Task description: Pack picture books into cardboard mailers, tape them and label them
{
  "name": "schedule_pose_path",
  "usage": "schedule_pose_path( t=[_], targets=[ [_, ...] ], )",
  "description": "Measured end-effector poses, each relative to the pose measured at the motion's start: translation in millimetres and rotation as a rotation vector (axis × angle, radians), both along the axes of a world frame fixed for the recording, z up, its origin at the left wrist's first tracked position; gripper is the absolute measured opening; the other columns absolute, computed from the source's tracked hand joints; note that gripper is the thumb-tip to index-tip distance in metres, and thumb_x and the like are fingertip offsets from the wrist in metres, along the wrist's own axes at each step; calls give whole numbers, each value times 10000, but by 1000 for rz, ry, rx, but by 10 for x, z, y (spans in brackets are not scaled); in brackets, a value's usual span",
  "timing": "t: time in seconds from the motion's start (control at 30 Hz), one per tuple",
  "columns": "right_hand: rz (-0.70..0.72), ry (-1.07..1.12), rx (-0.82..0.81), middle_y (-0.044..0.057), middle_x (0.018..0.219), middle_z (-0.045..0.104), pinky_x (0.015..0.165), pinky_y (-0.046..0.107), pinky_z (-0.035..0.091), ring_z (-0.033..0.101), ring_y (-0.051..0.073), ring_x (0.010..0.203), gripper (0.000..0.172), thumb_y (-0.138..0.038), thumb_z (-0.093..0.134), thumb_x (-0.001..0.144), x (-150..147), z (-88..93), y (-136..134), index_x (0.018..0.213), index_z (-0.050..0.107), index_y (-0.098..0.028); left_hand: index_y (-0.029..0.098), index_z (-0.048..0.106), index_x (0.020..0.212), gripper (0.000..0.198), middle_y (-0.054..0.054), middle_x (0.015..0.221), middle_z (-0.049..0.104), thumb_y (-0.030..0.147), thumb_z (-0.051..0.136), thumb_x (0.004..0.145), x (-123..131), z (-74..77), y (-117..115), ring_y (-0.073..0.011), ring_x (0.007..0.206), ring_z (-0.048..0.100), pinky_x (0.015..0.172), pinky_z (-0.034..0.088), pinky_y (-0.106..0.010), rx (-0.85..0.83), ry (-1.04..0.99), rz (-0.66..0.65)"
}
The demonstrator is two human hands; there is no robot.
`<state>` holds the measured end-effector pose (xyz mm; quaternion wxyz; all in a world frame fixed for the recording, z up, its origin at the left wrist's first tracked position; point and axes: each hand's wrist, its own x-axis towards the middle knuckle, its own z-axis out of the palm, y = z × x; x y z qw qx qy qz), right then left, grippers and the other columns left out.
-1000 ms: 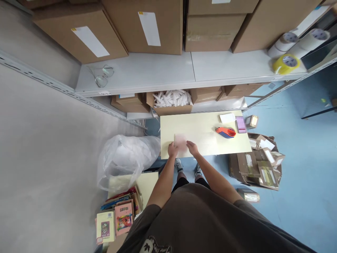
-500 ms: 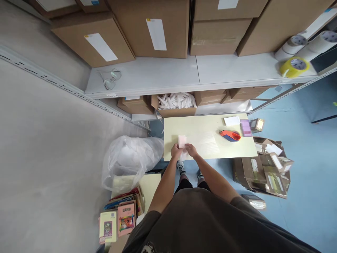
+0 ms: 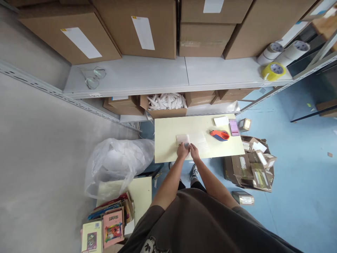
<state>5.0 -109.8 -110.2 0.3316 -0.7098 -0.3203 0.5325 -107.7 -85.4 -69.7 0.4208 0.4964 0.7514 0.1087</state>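
Note:
My left hand (image 3: pixel 182 151) is closed on a small grey item (image 3: pixel 186 145) at the front of the cream table (image 3: pixel 168 126). Its kind is too small to make out. The fingers of my right hand (image 3: pixel 194 151) are pinched together just to the right of that item; what they grip is hidden. Directly beyond my left hand lies a pale, whitish-pink packet (image 3: pixel 182 138), flat on the table. Clear plastic bags or sheets (image 3: pixel 199 141) are spread beyond my right hand.
A red-and-blue tape dispenser (image 3: pixel 219 135), a white tray-like item (image 3: pixel 221 121) and a purple item (image 3: pixel 234 127) sit at the table's right. A shelf (image 3: pixel 155 73) with cartons stands behind. A big plastic bag (image 3: pixel 118 158) lies left, a carton of boxes (image 3: pixel 229 168) right.
The pale packet, earlier by my left fingers, now lies flat beyond that hand. Both hands have come closer together, and a grey item shows between them. The camera view has shifted right.

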Motion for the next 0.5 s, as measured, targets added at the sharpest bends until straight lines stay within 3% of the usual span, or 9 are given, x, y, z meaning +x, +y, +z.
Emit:
schedule_pose_path(
  t=[0.07,0.17,0.33,0.5],
  targets=[
    [2,-109,-12,143,1466,693,1246,454,410,518,320,1500,639,-624,623,898,116,-2,0,1357,727,-191,174,690,1251,394,-209,1443,640,390,732,924,7,-78,-19,-322,1306,639,1041,473,-355,27,-54,-36],
    [33,-48,-26,133,1484,685,1242,474,424,571,316,1459,645,-584,652,887,218,1,21,1401,706,-198,183,726,1202,274,-171,1378,698,279,659,954,-131,-163,-37,-274,1268,658,1054,471,-321,54,-111,-31],
    [153,-7,-69,77,1356,768,1218,494,452,634,332,1388,529,-489,714,840,167,-19,102,1306,774,-247,196,731,1151,257,-117,1137,776,326,612,964,-530,-248,-61,-243,1114,708,950,518,-302,0,-115,188],
    [198,81,-72,94,1299,789,1196,542,466,654,368,1350,468,-474,752,802,-32,-62,183,1194,809,-225,169,744,1058,256,-46,890,771,304,651,861,-840,-299,-97,-189,874,717,793,552,-269,-101,-459,322]
  ],
)
